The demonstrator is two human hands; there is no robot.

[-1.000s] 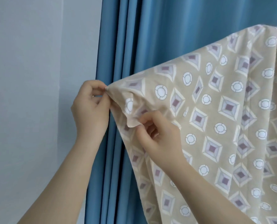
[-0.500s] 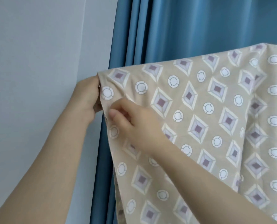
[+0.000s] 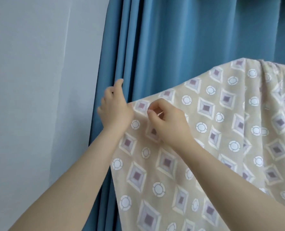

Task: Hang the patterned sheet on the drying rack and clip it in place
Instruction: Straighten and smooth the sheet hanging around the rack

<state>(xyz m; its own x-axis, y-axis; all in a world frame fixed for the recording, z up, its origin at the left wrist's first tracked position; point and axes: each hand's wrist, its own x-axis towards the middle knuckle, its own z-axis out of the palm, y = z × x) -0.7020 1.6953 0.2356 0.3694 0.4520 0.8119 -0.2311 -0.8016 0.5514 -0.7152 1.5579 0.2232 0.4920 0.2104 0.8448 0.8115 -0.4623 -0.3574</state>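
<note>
The person's right hand [image 3: 169, 125] is now up near the corner of the beige patterned sheet [image 3: 238, 114], a soft cloth printed with mauve diamonds and white rings. Its fingers are curled tight, thumb and forefinger pinching a small fold just below the top edge. Half a second ago that hand lay lower and looser on the cloth.

The left hand [image 3: 115, 109] has changed more. It was wrapped round the corner, pulling the top edge out almost level. Now its back faces me and its fingers reach up against the pleated blue curtain [image 3: 171, 47], the forefinger stretched highest. The sheet's corner meets the heel of that hand, but from here I cannot tell whether the thumb has hold of it behind.

With that pull eased, the top edge slopes down again from the upper right, where the cloth is bunched over something high, down to the two hands. The rest hangs in front of the curtain, beside the pale grey wall [image 3: 30, 80].

I would say the hold has passed to the right hand while the left feels behind for the rail. Neither the drying rack nor any clip is visible, so this corner looks not yet hung, and the clipping is still to do.
</note>
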